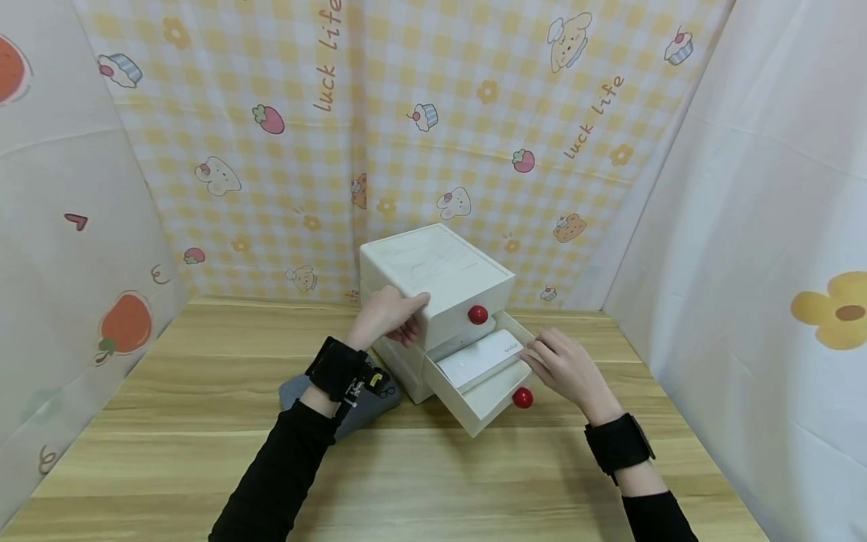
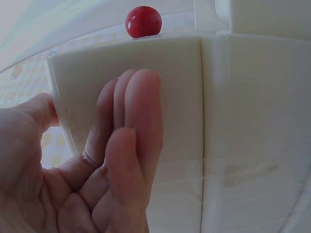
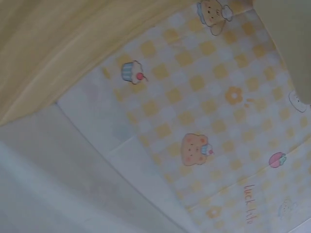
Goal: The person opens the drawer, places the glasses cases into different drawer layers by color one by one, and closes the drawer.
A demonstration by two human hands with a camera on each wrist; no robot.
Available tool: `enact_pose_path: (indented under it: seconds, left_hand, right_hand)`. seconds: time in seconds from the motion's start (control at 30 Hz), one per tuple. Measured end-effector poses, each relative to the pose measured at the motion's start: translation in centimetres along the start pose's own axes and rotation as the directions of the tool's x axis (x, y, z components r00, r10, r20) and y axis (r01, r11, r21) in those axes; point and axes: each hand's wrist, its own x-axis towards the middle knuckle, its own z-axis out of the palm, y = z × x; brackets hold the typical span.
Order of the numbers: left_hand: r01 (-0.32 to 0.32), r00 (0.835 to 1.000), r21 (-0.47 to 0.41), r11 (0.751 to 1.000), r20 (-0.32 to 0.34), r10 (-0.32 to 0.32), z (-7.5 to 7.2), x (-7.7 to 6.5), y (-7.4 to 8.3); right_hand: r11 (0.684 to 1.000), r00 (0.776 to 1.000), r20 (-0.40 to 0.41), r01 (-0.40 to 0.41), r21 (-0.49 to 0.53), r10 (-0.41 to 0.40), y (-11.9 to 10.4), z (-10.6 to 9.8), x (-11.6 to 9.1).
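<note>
A small white two-drawer cabinet (image 1: 443, 263) with red ball knobs stands on the table, its lower drawer (image 1: 467, 418) pulled out. Inside that drawer lies a slim white box (image 1: 477, 361) with small dark lettering at its right end. My right hand (image 1: 562, 369) pinches this lettered end beside the drawer's right wall; the right wrist view does not show the hand. My left hand (image 1: 389, 316) rests on the cabinet's upper left edge. Its thumb lies over the top, while its nearly straight fingers (image 2: 143, 107) lie along the side in the left wrist view.
Under my left wrist lies a grey-blue pouch (image 1: 369, 414) with a glasses drawing, close to the cabinet's left side. Another rounded white item (image 1: 467, 339) sits deeper in the drawer. Patterned curtains (image 1: 284, 188) stand behind the wooden table (image 1: 169, 436) and at both sides.
</note>
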Motion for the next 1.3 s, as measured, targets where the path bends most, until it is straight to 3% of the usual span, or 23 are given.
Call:
enact_pose_path:
  seconds: [0.37, 0.67, 1.3]
  left_hand:
    - [-0.004, 1.0, 0.007, 1.0, -0.002, 0.004, 0.0, 0.0, 0.1]
    - [0.0, 1.0, 0.005, 1.0, -0.005, 0.0, 0.0, 0.0, 0.1]
    - [0.004, 1.0, 0.011, 1.0, 0.003, -0.004, 0.0, 0.0, 0.0]
  right_hand:
    - [0.997, 0.998, -0.032, -0.064, -0.044, 0.063, -1.8, -0.7, -3.1]
    - [0.999, 0.999, 0.033, -0.043, -0.012, 0.043, -3.3, 0.0, -4.7]
    - [0.998, 0.998, 0.008, -0.062, -0.02, 0.062, -3.8, 1.3, -3.8]
